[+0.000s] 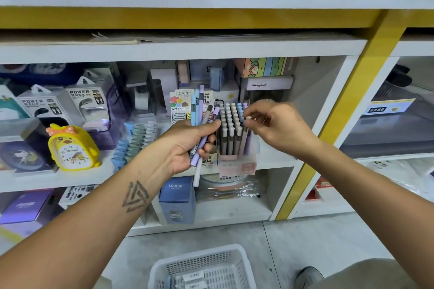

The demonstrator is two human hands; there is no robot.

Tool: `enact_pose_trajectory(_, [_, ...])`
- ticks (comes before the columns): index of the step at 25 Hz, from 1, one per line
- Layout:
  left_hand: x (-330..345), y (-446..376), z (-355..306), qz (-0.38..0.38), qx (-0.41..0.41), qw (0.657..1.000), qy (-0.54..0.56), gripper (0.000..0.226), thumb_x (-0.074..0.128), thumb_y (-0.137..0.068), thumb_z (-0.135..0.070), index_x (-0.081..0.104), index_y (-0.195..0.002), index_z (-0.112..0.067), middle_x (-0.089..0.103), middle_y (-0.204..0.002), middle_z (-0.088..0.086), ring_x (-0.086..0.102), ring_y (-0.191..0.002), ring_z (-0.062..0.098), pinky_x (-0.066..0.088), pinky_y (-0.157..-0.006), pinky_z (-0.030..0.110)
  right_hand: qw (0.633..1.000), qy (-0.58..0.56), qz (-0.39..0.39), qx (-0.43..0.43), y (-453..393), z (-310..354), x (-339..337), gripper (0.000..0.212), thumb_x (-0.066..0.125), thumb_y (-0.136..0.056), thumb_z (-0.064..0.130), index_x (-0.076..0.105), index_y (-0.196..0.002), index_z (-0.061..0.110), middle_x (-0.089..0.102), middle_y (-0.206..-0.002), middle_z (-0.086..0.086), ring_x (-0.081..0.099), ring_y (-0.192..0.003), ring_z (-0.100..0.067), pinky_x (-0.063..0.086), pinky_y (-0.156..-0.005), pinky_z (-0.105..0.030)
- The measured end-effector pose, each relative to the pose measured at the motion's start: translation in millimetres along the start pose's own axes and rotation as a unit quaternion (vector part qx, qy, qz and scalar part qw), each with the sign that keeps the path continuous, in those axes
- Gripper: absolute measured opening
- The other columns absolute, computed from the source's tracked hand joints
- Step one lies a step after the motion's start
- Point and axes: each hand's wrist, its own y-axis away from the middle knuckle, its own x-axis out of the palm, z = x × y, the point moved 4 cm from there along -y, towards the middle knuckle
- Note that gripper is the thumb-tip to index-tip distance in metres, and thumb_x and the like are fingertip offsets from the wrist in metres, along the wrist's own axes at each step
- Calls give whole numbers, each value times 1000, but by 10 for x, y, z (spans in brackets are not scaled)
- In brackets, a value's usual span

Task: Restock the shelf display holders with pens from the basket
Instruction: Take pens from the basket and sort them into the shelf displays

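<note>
Up at the middle shelf (270, 159), the person has both arms out in front of the pen display holder (234, 145). Their left hand (190, 145) has its fingers (209, 148) curled tight around a small bunch of pens (199, 122), blue, lilac and grey ones, fanned out with the tops pointing up and a couple of ends sticking out below the palm. That bundle sits just left of the holder, partly in front of it.

Right hand (279, 124) is over the right side of the holder, thumb and forefinger pinched on the white cap of a single pen (247, 124) that stands at the right edge of the rows. The other fingers on that hand are loosely bent and not touching anything I can make out. The holder is clear plastic and already packed with upright pens, white caps in neat rows.

Down on the floor between the person's arms there's the white plastic basket (204, 263), with a few packaged items lying in the bottom, too small to say what exactly. A yellow chick alarm clock (72, 148) sits further left on the same shelf, well apart from the pens.
</note>
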Motion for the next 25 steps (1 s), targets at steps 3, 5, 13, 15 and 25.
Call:
enact_pose_trajectory(3, [48, -8, 28, 19, -11, 1000, 6, 15, 72, -88, -19, 63, -84, -8, 52, -59, 6, 44, -42, 12, 34, -35, 17, 1000, -6, 7, -14, 32, 24, 15, 10, 72, -91, 17, 74, -100, 15, 71, -86, 9, 64, -78, -1, 43, -73, -12])
enact_pose_trajectory(5, [68, -10, 39, 24, -15, 1000, 2, 18, 70, -90, -22, 63, -82, -7, 53, -59, 6, 45, -42, 13, 34, -34, 17, 999, -19, 18, -31, 38, 56, 19, 10, 74, -90, 17, 75, -99, 14, 72, -86, 8, 65, -79, -1, 44, -70, -7])
enact_pose_trajectory(13, [79, 30, 49, 47, -17, 999, 5, 13, 70, -89, -17, 64, -84, -7, 53, -61, 9, 45, -44, 14, 35, -34, 17, 997, 29, 61, -48, 49, 76, 107, 15, 75, -89, 22, 66, -100, 15, 70, -83, 5, 67, -77, -15, 55, -74, -39])
enact_pose_trajectory(15, [89, 51, 52, 57, -13, 998, 2, 11, 71, -87, -16, 64, -86, -7, 53, -61, 9, 45, -44, 14, 34, -34, 17, 993, 73, 88, -40, 35, 65, 125, 12, 73, -91, 27, 70, -93, 16, 72, -83, 3, 67, -78, -19, 54, -75, -42])
enact_pose_trajectory(25, [171, 116, 22, 112, 9, 993, -24, 24, 73, -83, -30, 63, -87, -8, 55, -64, 11, 46, -43, 14, 33, -35, 17, 909, -377, 13, 177, -155, 131, 141, 17, 74, -89, 7, 69, -101, -3, 70, -67, -7, 56, -52, -19, 40, -47, -21])
